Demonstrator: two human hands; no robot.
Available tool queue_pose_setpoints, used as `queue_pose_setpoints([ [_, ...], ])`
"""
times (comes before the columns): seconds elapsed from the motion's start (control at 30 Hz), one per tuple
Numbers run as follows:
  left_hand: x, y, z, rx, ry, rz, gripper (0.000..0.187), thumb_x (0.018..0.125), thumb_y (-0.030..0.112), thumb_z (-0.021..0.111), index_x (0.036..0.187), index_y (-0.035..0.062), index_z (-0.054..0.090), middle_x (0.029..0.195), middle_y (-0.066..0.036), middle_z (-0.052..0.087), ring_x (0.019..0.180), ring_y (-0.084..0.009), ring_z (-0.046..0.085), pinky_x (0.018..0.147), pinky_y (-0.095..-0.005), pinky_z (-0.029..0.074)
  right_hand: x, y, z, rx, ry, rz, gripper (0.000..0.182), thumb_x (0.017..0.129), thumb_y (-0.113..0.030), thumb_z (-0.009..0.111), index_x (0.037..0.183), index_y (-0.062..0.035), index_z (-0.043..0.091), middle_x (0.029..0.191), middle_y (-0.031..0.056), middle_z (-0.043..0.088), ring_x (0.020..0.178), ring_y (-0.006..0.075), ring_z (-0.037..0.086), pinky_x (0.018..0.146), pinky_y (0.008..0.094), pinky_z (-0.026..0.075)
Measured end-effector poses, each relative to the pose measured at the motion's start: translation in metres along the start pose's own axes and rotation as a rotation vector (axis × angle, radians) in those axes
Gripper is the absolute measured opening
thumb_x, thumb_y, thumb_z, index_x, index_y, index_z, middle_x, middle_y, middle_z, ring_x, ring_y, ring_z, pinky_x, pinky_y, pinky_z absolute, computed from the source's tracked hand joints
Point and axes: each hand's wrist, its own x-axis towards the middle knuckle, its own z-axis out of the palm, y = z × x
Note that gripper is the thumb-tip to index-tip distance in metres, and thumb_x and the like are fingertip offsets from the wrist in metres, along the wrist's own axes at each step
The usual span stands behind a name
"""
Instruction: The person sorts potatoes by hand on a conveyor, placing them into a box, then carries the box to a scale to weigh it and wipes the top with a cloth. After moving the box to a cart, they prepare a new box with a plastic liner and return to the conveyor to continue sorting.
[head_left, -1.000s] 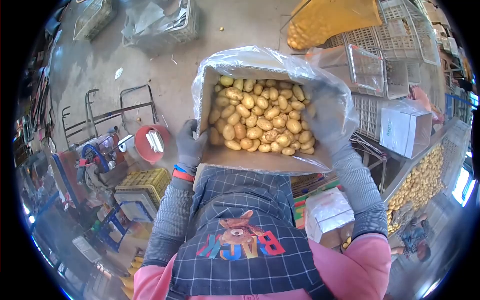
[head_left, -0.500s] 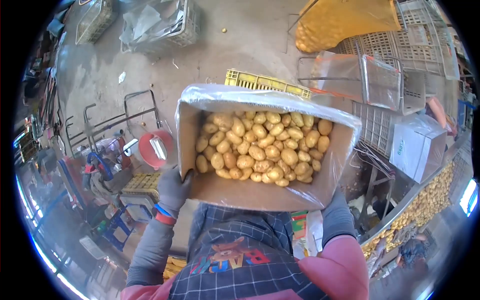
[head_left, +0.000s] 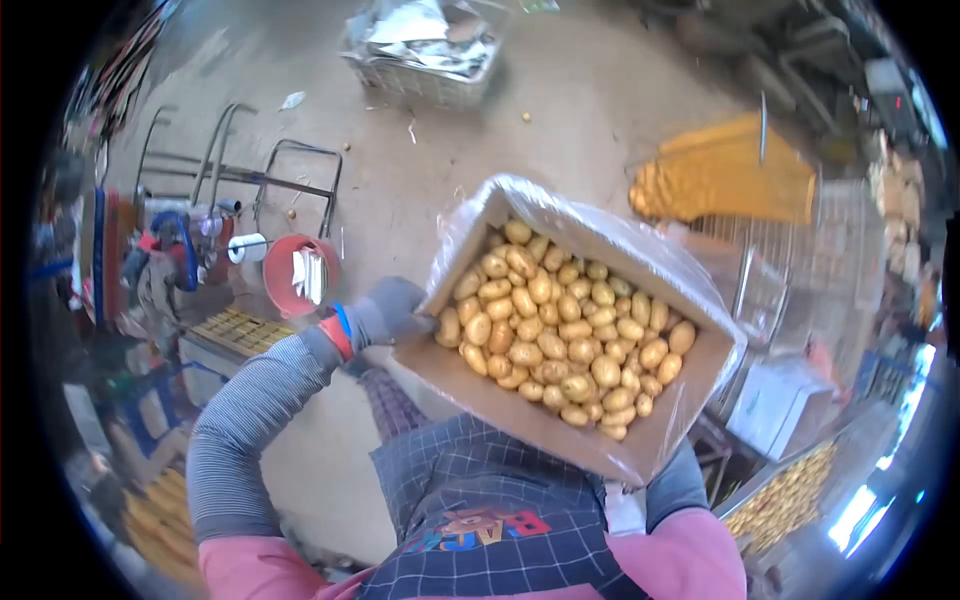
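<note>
The cardboard box (head_left: 520,430) has turned from square-on to slanting, its potatoes (head_left: 575,350) still inside, just beyond the left grip (head_left: 393,312), which clasps the box's near edge; the right grip is hidden, its hold unclear.

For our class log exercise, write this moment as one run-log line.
left hand: grips box edge | right hand: hidden | box: tilted, holds potatoes | bucket: nearby, on floor

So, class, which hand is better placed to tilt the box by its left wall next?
Probably the left: the left hand already holds that wall of the box, while the right hand is hidden, only the right sleeve showing.
</note>
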Motion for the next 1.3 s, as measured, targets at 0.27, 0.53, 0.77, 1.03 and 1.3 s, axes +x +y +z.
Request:
queue_pose_setpoints([
  [0.27, -0.081, -0.062, 0.096, -0.293, 0.278, -0.003, 0.039, 0.075, 0.04, 0.061, 0.078, 0.0021, 0.063, 0.077, -0.021, 0.063, 0.075, -0.039, 0.061, 0.071, -0.0473, 0.048, -0.015, -0.08, 0.122, -0.407, -0.359, -0.242, 0.052, 0.089, -0.045, 0.052, 0.125, -0.0069, 0.054, 0.122, 0.0154, 0.056, 0.11, 0.0298, 0.055, 0.098, 0.039, 0.042],
  [0.53, -0.237, 0.001, 0.132, -0.605, 0.577, -0.356, 0.047, 0.078, 0.047, 0.061, 0.072, 0.001, 0.064, 0.07, -0.021, 0.062, 0.069, -0.0392, 0.061, 0.066, -0.0458, 0.048, -0.014, -0.181, 0.322, -0.853, -0.885, -0.338, 0.052, 0.088, -0.044, 0.056, 0.125, -0.0078, 0.054, 0.123, 0.0158, 0.055, 0.111, 0.0302, 0.054, 0.098, 0.0391, 0.042],
  [0.77, -0.209, 0.155, 0.195, -0.441, 0.984, -1.041, 0.048, 0.074, 0.048, 0.068, 0.071, 0.0003, 0.065, 0.067, -0.021, 0.061, 0.064, -0.0384, 0.06, 0.06, -0.0431, 0.047, 0.071, -0.219, 0.336, -0.799, -1.173, -0.327, 0.053, 0.086, -0.043, 0.059, 0.126, -0.0085, 0.053, 0.124, 0.016, 0.054, 0.112, 0.0306, 0.054, 0.099, 0.0393, 0.042],
  [1.03, -0.111, 0.127, 0.278, -1.007, 1.536, -1.019, 0.033, 0.078, 0.032, 0.07, 0.081, -0.0016, 0.067, 0.07, -0.018, 0.065, 0.06, -0.0287, 0.062, 0.061, -0.0385, 0.048, 0.08, -0.196, 0.379, -0.929, -1.227, -0.439, 0.054, 0.084, -0.041, 0.063, 0.127, -0.0094, 0.052, 0.126, 0.0164, 0.053, 0.113, 0.0311, 0.053, 0.099, 0.0395, 0.041],
  [1.3, -0.108, 0.139, 0.263, -1.484, 2.286, -0.794, 0.037, 0.089, 0.031, 0.058, 0.108, -0.0007, 0.063, 0.102, -0.01, 0.064, 0.087, -0.018, 0.06, 0.081, -0.0328, 0.048, 0.007, -0.364, 0.382, -1.091, -0.611, -2.385, 0.075, 0.069, -0.03, 0.07, 0.137, -0.0106, 0.043, 0.129, 0.0178, 0.05, 0.124, 0.0388, 0.04, 0.104, 0.0473, 0.032],
])
